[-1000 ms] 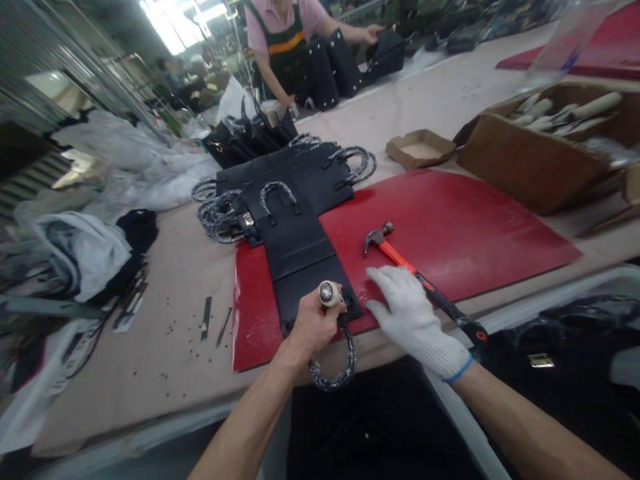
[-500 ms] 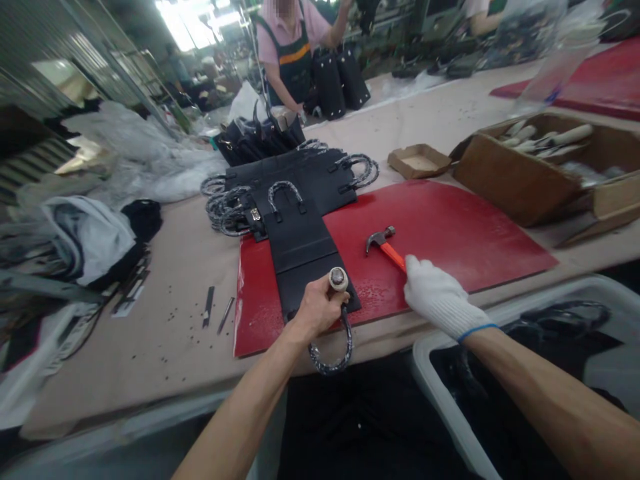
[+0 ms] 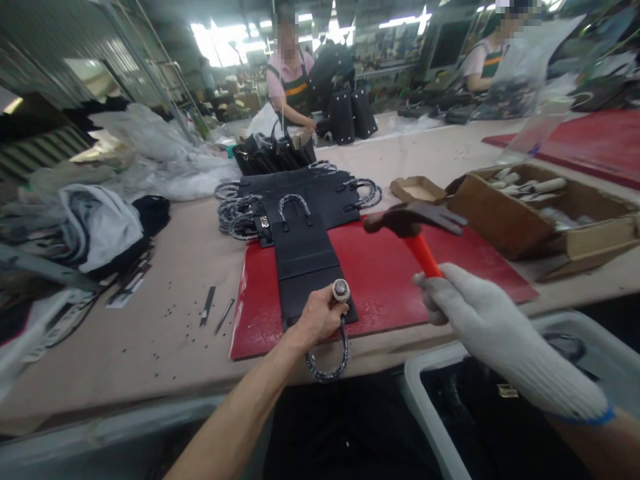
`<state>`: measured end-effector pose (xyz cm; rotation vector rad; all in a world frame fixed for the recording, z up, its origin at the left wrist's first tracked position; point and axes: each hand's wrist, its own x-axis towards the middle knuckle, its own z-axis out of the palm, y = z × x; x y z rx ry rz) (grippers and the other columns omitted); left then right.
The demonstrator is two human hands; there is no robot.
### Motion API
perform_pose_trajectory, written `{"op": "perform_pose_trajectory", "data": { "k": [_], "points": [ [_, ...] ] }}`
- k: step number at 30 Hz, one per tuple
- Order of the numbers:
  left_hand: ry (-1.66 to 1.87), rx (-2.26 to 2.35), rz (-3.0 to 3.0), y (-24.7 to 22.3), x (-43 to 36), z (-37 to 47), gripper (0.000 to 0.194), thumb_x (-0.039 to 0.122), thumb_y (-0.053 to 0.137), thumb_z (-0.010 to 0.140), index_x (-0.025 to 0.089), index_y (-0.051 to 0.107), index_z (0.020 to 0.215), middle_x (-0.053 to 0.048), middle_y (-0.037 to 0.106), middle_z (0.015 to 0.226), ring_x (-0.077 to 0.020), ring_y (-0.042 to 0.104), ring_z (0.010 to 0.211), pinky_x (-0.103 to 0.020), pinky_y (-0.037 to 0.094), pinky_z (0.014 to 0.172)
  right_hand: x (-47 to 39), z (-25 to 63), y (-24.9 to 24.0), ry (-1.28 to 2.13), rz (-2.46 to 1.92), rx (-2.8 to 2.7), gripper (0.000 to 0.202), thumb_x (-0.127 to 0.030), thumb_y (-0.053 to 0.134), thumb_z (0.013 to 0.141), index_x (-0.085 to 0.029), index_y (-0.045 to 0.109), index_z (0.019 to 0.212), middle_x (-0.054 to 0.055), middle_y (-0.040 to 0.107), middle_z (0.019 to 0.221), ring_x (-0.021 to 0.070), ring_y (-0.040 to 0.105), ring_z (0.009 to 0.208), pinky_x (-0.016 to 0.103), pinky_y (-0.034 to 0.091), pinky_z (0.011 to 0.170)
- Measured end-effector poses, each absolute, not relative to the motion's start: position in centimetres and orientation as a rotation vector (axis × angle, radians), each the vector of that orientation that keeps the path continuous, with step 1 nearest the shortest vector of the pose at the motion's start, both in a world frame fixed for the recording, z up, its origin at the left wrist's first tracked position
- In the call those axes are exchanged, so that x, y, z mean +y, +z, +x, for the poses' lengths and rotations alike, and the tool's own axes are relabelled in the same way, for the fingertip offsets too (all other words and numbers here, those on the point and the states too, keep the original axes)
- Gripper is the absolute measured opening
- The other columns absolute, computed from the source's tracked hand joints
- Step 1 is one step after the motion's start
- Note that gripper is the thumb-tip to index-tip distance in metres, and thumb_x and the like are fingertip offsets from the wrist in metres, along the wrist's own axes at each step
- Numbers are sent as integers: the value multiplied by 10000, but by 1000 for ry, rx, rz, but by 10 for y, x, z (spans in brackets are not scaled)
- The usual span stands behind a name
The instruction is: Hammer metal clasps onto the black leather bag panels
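While red board (image 3: 380, 280) is lying near table's (image 3: 185, 257) near edge, black panel (image 3: 305, 247) is stretching over board's left part, down to its near edge. Gloved right hand (image 3: 480, 317) is gripping hammer (image 3: 419, 245) by its handle — holding it up above board. Rope-like loop (image 3: 327, 377) is reaching past board's near edge. Bare left hand (image 3: 319, 315) is clenching round pale-topped tool (image 3: 341, 290) at panel's near right corner — fist hiding tool's lower end.
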<state>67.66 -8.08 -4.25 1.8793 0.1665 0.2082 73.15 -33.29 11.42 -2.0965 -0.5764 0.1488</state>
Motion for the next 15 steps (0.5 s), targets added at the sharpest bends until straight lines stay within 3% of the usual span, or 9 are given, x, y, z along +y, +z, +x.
{"op": "perform_pose_trajectory", "data": {
  "k": [4, 10, 15],
  "points": [
    [204, 179, 1878, -42, -81, 676, 171, 144, 693, 787, 158, 716, 956, -13, 696, 817, -168, 658, 781, -264, 529, 761, -333, 724, 116, 77, -2245, -686, 389, -530, 452, 1022, -239, 506, 769, -23, 529, 586, 138, 496, 487, 275, 325, 465],
    [228, 152, 1931, -34, -86, 676, 75, 108, 654, 782, 168, 661, 828, 4, 662, 769, -141, 602, 729, -236, 476, 702, -329, 711, 123, -227, -2311, -862, 310, -463, 422, 1035, -244, 522, 840, -8, 599, 610, 159, 554, 470, 293, 347, 486],
    [220, 142, 1861, -39, -85, 676, 91, 110, 631, 813, 166, 662, 878, 5, 658, 771, -142, 610, 719, -239, 469, 680, -329, 719, 122, -233, -2500, -1050, 325, -434, 432, 1006, -253, 514, 748, 5, 573, 552, 183, 552, 454, 307, 330, 469]
  ]
}}
